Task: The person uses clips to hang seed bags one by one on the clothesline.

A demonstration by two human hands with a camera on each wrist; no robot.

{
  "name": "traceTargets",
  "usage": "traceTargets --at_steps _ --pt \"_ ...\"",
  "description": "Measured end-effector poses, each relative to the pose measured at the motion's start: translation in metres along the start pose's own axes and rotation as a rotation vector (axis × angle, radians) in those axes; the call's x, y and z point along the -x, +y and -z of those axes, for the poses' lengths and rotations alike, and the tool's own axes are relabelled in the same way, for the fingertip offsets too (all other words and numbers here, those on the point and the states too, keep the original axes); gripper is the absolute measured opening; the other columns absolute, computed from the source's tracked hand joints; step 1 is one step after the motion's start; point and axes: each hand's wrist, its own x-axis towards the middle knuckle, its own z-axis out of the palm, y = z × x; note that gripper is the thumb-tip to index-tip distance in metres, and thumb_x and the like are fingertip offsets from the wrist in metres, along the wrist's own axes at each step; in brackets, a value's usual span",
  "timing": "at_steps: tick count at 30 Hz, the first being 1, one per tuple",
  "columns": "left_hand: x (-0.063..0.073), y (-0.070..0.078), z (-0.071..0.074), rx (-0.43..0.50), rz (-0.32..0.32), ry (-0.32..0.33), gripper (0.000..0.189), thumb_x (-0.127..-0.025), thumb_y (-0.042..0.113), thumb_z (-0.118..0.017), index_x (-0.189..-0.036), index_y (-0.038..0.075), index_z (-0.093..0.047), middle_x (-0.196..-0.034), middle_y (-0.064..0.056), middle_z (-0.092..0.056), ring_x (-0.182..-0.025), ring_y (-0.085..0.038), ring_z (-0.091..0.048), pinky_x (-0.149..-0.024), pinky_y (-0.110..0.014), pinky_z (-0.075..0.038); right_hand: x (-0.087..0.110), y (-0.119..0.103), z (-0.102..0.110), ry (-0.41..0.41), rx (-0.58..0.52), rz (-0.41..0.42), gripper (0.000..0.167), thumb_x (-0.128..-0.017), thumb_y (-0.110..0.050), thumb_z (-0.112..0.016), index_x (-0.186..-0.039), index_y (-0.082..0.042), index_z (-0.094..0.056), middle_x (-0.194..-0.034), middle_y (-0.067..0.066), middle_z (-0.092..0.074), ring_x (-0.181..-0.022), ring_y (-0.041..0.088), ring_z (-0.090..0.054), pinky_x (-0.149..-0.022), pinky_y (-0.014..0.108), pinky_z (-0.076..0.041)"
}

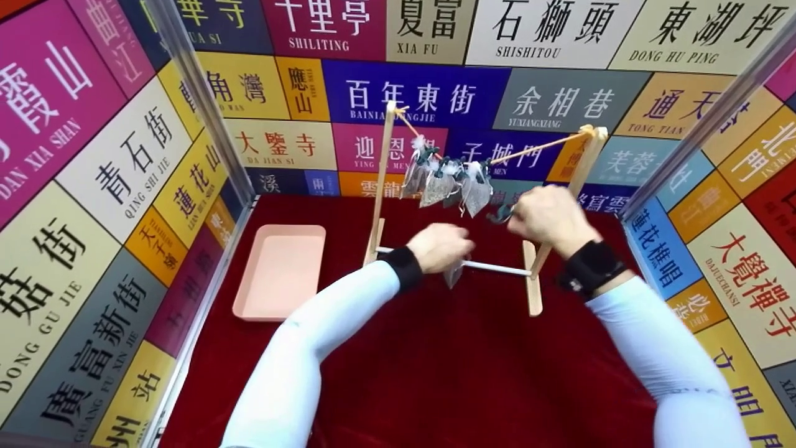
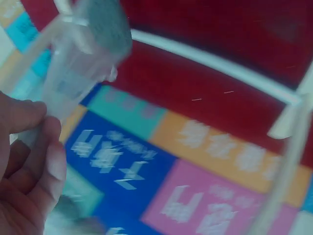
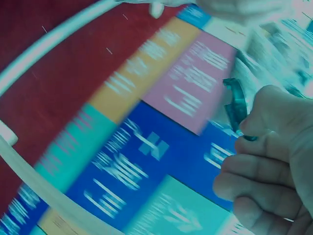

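Observation:
My left hand (image 1: 440,247) pinches the gathered end of a small sheer pouch (image 2: 73,73) between thumb and fingers. Its greyish filled part hangs below the hand, over the rack's white crossbar (image 1: 497,268). Up and to the right, my right hand (image 1: 550,214) holds a small dark green clip (image 3: 237,105) between thumb and curled index finger, in front of the right post. Several similar sheer pouches (image 1: 440,186) hang bunched on the orange cord (image 1: 528,151), with dark green clips at their tops. The cord sags between two wooden posts (image 1: 381,180).
A pink tray (image 1: 280,274) lies left of the rack on the dark red cloth (image 1: 472,367). Panels printed with place names (image 1: 416,93) wall in the back and both sides. The rack's right foot (image 1: 533,295) points toward me.

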Motion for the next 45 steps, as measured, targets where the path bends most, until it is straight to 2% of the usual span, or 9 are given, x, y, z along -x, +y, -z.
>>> traceTargets --at_steps 4,10,18,26,30,33,37,43,45 --pt "-0.022 0.020 0.027 -0.107 -0.078 0.040 0.016 -0.105 0.016 -0.068 -0.114 0.017 -0.081 -0.115 -0.003 -0.082 -0.105 -0.022 -0.078 -0.093 -0.035 -0.067 0.002 0.004 0.036 0.134 0.065 0.023 0.038 -0.088 -0.015 -0.069 -0.056 -0.012 -0.049 -0.054 0.003 -0.048 -0.048 0.023 -0.044 -0.044 0.044 -0.048" --pt "-0.061 0.036 0.068 -0.118 -0.038 0.095 0.021 -0.105 0.015 -0.069 -0.124 0.017 -0.079 -0.123 -0.004 -0.080 -0.110 -0.022 -0.078 -0.096 -0.036 -0.067 -0.009 0.012 0.075 0.227 0.187 -0.004 0.042 -0.091 -0.015 -0.066 -0.057 -0.011 -0.042 -0.054 0.004 -0.046 -0.047 0.023 -0.041 -0.043 0.045 -0.047" --pt "-0.098 0.031 0.090 -0.190 0.041 0.274 0.018 -0.105 0.022 -0.070 -0.117 0.017 -0.082 -0.119 -0.003 -0.085 -0.109 -0.023 -0.078 -0.093 -0.036 -0.066 -0.022 0.025 0.097 0.019 0.248 -0.101 0.032 -0.081 -0.018 -0.079 -0.063 -0.003 -0.058 -0.064 0.017 -0.058 -0.058 0.039 -0.050 -0.052 0.058 -0.037" --pt "-0.099 0.003 0.095 -0.142 0.177 0.416 0.023 -0.108 0.014 -0.060 -0.113 0.018 -0.082 -0.114 -0.001 -0.087 -0.105 -0.024 -0.076 -0.092 -0.039 -0.061 -0.031 0.030 0.109 -0.106 0.105 -0.072 0.029 -0.082 -0.020 -0.083 -0.065 -0.009 -0.063 -0.070 0.014 -0.065 -0.063 0.037 -0.059 -0.055 0.060 -0.053" --pt "-0.096 -0.004 0.099 -0.072 0.235 0.415 0.024 -0.106 0.009 -0.058 -0.112 0.018 -0.079 -0.114 0.001 -0.087 -0.105 -0.024 -0.076 -0.095 -0.040 -0.056 -0.034 0.031 0.109 -0.138 0.057 -0.088 0.020 -0.082 -0.021 -0.080 -0.069 -0.010 -0.069 -0.072 0.012 -0.065 -0.065 0.033 -0.056 -0.052 0.047 -0.042" --pt "-0.095 -0.009 0.101 0.041 0.230 0.437 0.022 -0.105 0.005 -0.060 -0.110 0.016 -0.078 -0.112 0.001 -0.087 -0.105 -0.026 -0.077 -0.096 -0.041 -0.057 -0.034 0.031 0.105 -0.110 0.051 -0.071 0.019 -0.080 -0.018 -0.076 -0.064 -0.013 -0.067 -0.068 0.009 -0.060 -0.063 0.031 -0.052 -0.054 0.041 -0.033" --pt "-0.093 -0.013 0.103 0.170 0.200 0.455 0.016 -0.105 0.005 -0.066 -0.112 0.012 -0.079 -0.111 -0.002 -0.087 -0.107 -0.028 -0.079 -0.098 -0.043 -0.059 -0.034 0.032 0.097 -0.037 0.052 -0.029 0.029 -0.079 -0.018 -0.080 -0.060 -0.013 -0.059 -0.064 0.008 -0.058 -0.062 0.033 -0.053 -0.052 0.046 -0.037" --pt "-0.092 -0.016 0.103 0.237 0.207 0.478 0.017 -0.103 0.002 -0.068 -0.112 0.010 -0.080 -0.108 -0.003 -0.086 -0.105 -0.026 -0.081 -0.103 -0.043 -0.061 -0.031 0.033 0.084 0.086 0.077 -0.005 0.029 -0.076 -0.028 -0.083 -0.073 -0.008 -0.062 -0.073 0.014 -0.065 -0.062 0.041 -0.059 -0.051 0.054 -0.039" --pt "-0.091 -0.018 0.103 0.243 0.218 0.484 0.017 -0.103 0.002 -0.068 -0.112 0.009 -0.080 -0.108 -0.004 -0.087 -0.104 -0.026 -0.081 -0.103 -0.043 -0.062 -0.030 0.035 0.077 0.136 0.075 0.014 0.028 -0.079 -0.027 -0.081 -0.079 -0.005 -0.064 -0.076 0.016 -0.068 -0.065 0.043 -0.064 -0.055 0.059 -0.049"
